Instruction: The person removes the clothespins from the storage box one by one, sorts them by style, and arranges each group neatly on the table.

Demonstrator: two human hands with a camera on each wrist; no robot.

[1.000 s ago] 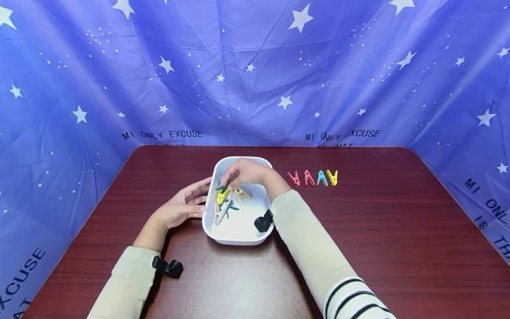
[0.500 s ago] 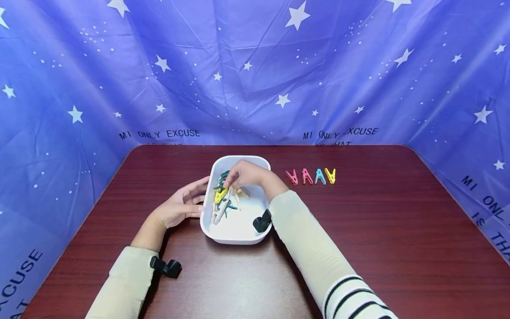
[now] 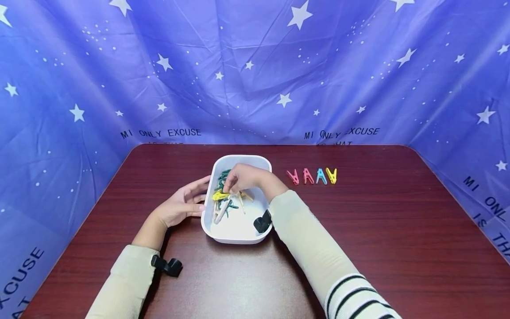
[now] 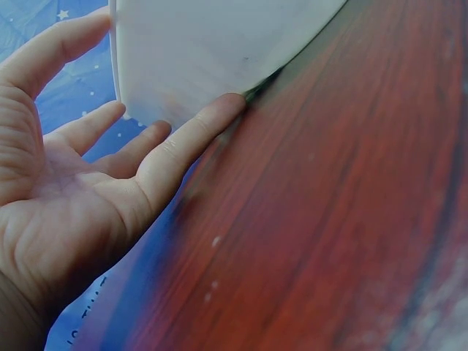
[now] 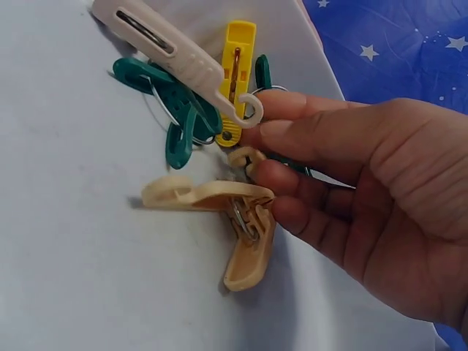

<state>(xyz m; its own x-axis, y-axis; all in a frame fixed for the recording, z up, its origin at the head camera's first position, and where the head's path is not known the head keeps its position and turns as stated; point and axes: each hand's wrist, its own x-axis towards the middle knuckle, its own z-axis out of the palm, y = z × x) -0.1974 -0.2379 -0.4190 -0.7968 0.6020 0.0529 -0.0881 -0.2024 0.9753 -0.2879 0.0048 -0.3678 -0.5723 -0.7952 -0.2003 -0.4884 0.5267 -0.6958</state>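
Observation:
A white plastic bin [image 3: 239,241] stands on the table with several clothespins in it. My left hand [image 3: 184,204] is at the bin's left side, its fingers spread and touching the outer wall. My right hand [image 3: 245,177] reaches into the bin; its thumb and fingertips pinch the end of a yellow clothespin [image 5: 238,66]. Around it lie a whitish hooked clothespin [image 5: 168,55], green clothespins [image 5: 179,110] with wire rings and a beige clothespin [image 5: 248,219]. The lower fingers of my right hand are close to the beige one. Part of the pile is hidden behind the hand.
To the right of the bin, a row of small clothespins stands out on the dark red table [image 3: 378,230]: two pink ones [image 3: 308,176], a blue one [image 3: 321,176] and a yellow one at its right end. A blue starry cloth [image 3: 255,66] hangs behind.
My right hand has come down slightly onto the yellow clothespin, which has turned to lie more sideways. The green clothespin that was at my fingertips has been let go. My left hand stays put.

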